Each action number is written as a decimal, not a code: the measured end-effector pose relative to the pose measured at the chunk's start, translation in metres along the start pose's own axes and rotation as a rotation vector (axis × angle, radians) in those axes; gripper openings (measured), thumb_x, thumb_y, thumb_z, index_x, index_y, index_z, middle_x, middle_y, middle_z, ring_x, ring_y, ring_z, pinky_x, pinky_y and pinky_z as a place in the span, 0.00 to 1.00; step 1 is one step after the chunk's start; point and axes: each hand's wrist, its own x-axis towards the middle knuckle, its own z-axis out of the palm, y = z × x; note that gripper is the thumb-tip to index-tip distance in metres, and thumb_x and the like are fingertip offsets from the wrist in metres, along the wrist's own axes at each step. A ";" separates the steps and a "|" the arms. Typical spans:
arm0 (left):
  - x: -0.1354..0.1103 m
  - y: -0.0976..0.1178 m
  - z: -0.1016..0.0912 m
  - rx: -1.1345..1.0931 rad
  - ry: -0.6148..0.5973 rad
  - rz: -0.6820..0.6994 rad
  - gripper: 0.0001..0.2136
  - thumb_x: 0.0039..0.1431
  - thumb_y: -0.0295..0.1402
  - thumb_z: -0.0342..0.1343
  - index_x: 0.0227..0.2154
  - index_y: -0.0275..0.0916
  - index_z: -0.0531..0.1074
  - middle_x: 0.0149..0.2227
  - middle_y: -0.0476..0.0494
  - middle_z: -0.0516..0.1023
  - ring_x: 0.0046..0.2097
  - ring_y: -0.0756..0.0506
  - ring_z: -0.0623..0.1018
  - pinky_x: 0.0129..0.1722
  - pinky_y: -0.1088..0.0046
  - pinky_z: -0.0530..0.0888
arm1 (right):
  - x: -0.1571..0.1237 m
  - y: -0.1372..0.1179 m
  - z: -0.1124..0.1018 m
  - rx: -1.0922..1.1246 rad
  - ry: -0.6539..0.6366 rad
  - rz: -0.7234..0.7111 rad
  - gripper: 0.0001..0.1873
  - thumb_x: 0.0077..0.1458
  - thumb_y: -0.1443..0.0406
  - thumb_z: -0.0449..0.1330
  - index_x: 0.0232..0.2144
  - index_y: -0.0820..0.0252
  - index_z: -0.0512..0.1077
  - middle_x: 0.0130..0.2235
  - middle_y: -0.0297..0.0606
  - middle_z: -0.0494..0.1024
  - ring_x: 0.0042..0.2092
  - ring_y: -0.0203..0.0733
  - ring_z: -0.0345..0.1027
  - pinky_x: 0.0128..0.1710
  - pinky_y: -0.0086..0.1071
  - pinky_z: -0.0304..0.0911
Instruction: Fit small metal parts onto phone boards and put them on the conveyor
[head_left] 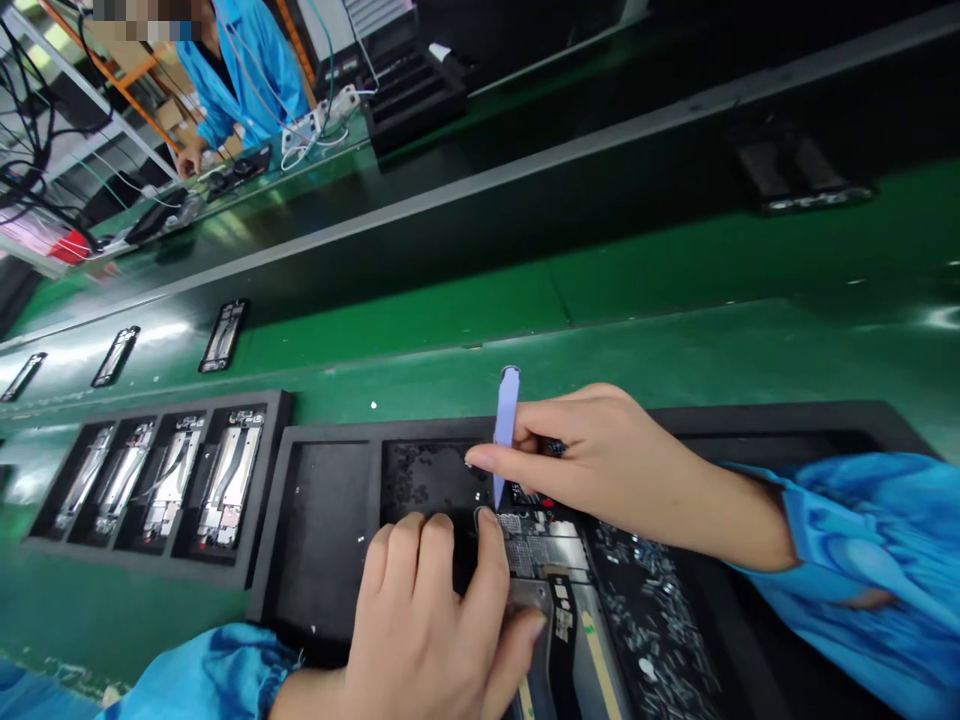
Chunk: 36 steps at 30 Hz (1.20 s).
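My right hand (600, 465) is closed on a light purple plastic pry stick (505, 420), held upright with its tip down on the circuit board of an opened phone (551, 570). The phone lies in a slot of a black foam tray (330, 520) in front of me. My left hand (435, 620) is curled over the phone's near end, fingers on the tray floor and thumb against the phone's edge, pressing it in place. Both sleeves are blue.
A second black foam tray (161, 480) at left carries several opened phone frames. More phone frames (223, 335) lie on the green conveyor belt (675, 330) beyond. A person in a blue coat (240, 70) works at the far side, near cables and black trays (409, 95).
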 end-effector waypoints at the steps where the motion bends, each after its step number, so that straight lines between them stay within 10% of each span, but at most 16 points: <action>1: -0.001 0.001 0.001 0.025 0.005 0.003 0.23 0.67 0.45 0.51 0.57 0.34 0.73 0.43 0.31 0.72 0.43 0.33 0.74 0.39 0.56 0.72 | 0.000 0.000 0.000 -0.001 0.004 -0.004 0.25 0.64 0.54 0.63 0.18 0.58 0.67 0.17 0.26 0.65 0.19 0.30 0.55 0.20 0.29 0.51; 8: -0.005 0.009 0.000 0.173 -0.009 -0.048 0.22 0.69 0.46 0.47 0.58 0.42 0.73 0.44 0.33 0.74 0.43 0.34 0.73 0.44 0.55 0.68 | -0.001 -0.003 -0.003 0.024 0.042 0.026 0.22 0.63 0.56 0.63 0.19 0.58 0.71 0.17 0.26 0.68 0.19 0.30 0.58 0.19 0.28 0.53; 28: -0.004 0.006 0.005 -0.007 -0.076 0.095 0.27 0.67 0.38 0.51 0.61 0.20 0.66 0.34 0.41 0.68 0.33 0.41 0.67 0.34 0.62 0.65 | 0.003 0.000 -0.008 0.095 0.071 0.136 0.26 0.62 0.54 0.62 0.17 0.58 0.63 0.16 0.26 0.65 0.19 0.30 0.54 0.19 0.30 0.50; 36: 0.005 0.001 -0.004 -0.122 -0.120 0.029 0.23 0.70 0.38 0.43 0.59 0.25 0.66 0.33 0.40 0.72 0.32 0.41 0.70 0.31 0.62 0.69 | 0.004 -0.002 -0.009 0.268 0.062 0.178 0.20 0.63 0.54 0.58 0.23 0.58 0.71 0.20 0.30 0.69 0.22 0.33 0.59 0.22 0.30 0.54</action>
